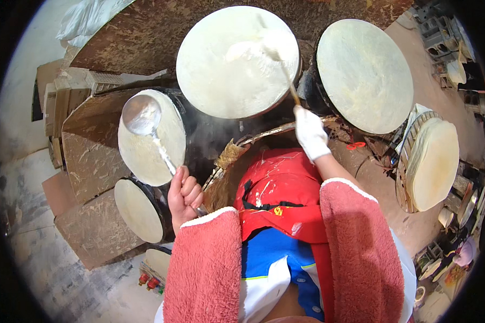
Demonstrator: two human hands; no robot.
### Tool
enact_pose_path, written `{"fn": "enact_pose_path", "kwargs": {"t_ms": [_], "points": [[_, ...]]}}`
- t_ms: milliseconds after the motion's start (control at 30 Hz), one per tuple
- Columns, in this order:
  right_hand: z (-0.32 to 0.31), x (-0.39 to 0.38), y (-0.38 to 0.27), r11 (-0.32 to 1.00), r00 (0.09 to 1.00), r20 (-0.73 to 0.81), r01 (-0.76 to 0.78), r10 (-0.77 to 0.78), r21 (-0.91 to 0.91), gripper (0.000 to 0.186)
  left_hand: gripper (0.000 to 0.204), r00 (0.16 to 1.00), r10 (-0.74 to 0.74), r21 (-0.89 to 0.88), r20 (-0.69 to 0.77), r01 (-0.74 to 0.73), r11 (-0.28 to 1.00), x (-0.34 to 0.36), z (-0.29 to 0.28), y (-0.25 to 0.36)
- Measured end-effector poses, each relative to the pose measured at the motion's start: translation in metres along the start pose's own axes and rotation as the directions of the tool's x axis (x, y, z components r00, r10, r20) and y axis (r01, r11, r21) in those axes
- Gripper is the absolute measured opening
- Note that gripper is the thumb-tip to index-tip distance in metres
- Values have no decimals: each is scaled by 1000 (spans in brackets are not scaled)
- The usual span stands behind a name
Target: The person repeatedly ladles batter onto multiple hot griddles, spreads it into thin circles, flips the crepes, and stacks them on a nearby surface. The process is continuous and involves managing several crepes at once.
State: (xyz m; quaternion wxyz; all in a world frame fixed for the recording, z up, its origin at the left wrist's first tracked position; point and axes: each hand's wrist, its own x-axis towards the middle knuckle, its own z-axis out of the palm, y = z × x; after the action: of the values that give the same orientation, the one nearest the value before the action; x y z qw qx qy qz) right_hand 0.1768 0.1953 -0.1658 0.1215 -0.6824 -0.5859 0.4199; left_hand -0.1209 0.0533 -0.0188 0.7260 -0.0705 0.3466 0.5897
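Observation:
My left hand (185, 198), bare, is closed round the handle of a metal ladle (141, 115). White batter coats the ladle's bowl, which hangs over a pale round flatbread (155, 153) on the left griddle. In a white glove, my right hand (311, 132) grips a thin wooden-handled tool (292, 89). Its head is smeared by motion over the large pale batter round (221, 75) on the middle griddle, so its kind is hard to tell. A whiter wet patch of batter (248, 51) lies near that head. To the right, another griddle carries a pale round (365, 75).
A stack of round flatbreads (432, 164) rests on a woven rack (403, 177) at my right. Lower left is a smaller griddle with a pale round (138, 210). Batter-splashed brown boards (145, 37) stand behind and left of the griddles. Red-topped valves (148, 280) sit low at left.

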Motion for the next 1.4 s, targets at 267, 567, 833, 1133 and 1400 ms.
{"fn": "enact_pose_path", "kwargs": {"t_ms": [267,567,833,1133,1400], "points": [[-20,9,-14,1000,941,-339,19,-20,-6,44,33,992,-127,231,-5,124,965,28,-11,23],[10,1,-46,1000,997,-75,-9,8,-17,48,33,876,-482,159,20,473,867,125,10,17],[21,-3,-51,1000,995,-94,14,-15,-9,46,25,953,-257,373,-163,301,878,153,34,20],[25,-40,-41,975,977,-77,-187,197,122,48,22,954,-253,420,-162,298,857,158,23,20],[60,-32,-51,961,996,27,-92,88,262,42,23,771,-506,-461,386,637,618,142,25,42]]}}
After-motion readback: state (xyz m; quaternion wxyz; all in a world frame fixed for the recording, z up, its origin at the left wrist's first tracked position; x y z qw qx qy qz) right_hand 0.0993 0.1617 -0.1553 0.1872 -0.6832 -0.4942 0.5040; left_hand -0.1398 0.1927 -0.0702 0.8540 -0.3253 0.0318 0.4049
